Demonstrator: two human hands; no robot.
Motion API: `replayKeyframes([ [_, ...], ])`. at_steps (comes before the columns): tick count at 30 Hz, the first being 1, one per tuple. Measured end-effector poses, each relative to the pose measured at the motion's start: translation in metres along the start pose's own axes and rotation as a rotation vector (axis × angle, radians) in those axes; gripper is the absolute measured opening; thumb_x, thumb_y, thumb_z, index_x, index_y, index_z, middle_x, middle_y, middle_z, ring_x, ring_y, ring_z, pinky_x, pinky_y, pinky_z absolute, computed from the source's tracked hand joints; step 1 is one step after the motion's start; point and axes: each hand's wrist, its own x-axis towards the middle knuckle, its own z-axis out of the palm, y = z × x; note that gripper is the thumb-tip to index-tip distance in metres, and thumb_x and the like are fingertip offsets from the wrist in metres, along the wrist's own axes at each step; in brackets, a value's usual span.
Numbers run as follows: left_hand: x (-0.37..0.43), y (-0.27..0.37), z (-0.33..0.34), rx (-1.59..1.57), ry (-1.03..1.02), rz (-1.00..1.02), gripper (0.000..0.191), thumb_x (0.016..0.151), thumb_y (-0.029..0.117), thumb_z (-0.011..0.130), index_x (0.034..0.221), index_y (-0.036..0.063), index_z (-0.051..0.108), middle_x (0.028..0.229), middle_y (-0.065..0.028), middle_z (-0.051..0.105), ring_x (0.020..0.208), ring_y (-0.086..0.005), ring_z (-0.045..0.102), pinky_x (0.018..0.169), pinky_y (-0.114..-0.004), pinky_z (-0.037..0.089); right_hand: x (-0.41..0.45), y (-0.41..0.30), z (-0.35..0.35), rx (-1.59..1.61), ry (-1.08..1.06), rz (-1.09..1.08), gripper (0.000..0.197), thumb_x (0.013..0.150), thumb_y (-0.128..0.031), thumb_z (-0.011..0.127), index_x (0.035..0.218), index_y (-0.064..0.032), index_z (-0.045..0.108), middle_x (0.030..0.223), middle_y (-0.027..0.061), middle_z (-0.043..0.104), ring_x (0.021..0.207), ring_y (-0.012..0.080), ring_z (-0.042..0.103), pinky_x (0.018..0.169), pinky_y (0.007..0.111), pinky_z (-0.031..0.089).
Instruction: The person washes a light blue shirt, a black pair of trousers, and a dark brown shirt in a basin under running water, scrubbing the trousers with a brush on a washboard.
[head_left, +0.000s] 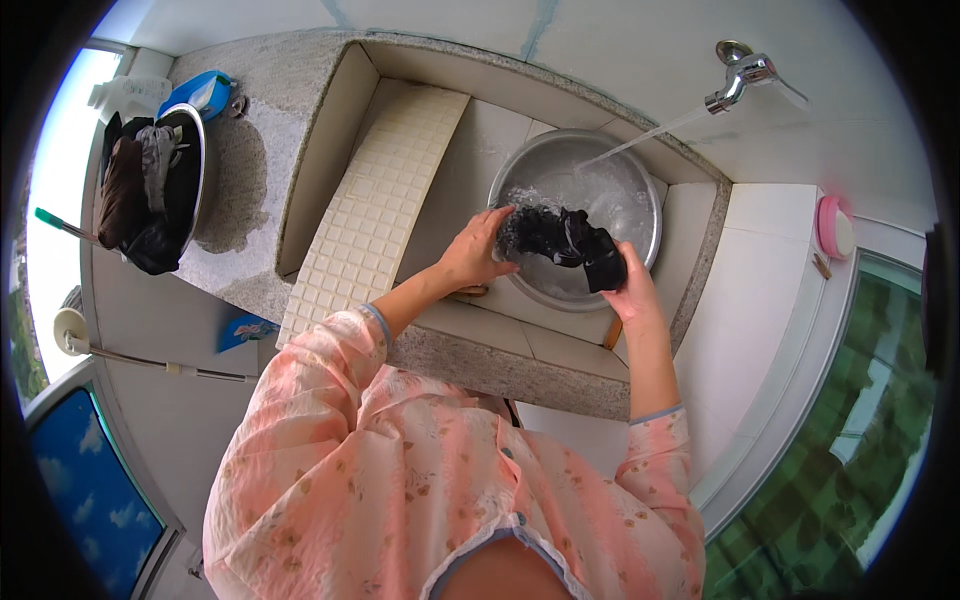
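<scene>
A metal basin of water stands in the tiled sink. My right hand grips the right end of a wet black cloth over the basin's front part. The cloth's left end lies in splashing, bubbly water. At the basin's left rim, my left hand has its thumb and fingers spread beside that end. I see nothing held in it; whether its fingertips touch the cloth is unclear. From a chrome tap on the wall, a stream of water runs into the basin.
A ridged washboard slab slopes across the sink's left side. On the stone counter stand a metal bowl heaped with dark clothes, a blue container and a white bottle. A pink round object is at right.
</scene>
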Motion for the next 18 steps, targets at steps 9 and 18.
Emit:
replayKeyframes([
  [9, 0.084, 0.073, 0.021, -0.025, -0.341, 0.338, 0.07, 0.062, 0.014, 0.083, 0.125, 0.0043, 0.054, 0.114, -0.0143, 0.064, 0.114, -0.0241, 0.058, 0.104, -0.04, 0.039, -0.041, -0.025, -0.045, 0.34, -0.776, -0.184, 0.043, 0.094, -0.025, 0.044, 0.125, 0.0022, 0.052, 0.103, 0.0128, 0.064, 0.085, 0.0201, 0.064, 0.07, 0.035, 0.054],
  [18, 0.057, 0.098, 0.027, -0.309, -0.191, 0.483, 0.053, 0.06, 0.005, 0.074, 0.109, 0.0004, 0.054, 0.103, -0.0148, 0.055, 0.103, -0.0319, 0.051, 0.092, -0.04, 0.042, -0.026, 0.047, -0.019, 0.36, -0.23, 0.024, 0.058, 0.098, -0.05, 0.038, 0.137, -0.007, 0.042, 0.135, 0.0184, 0.049, 0.121, 0.0349, 0.052, 0.094, 0.05, 0.048],
])
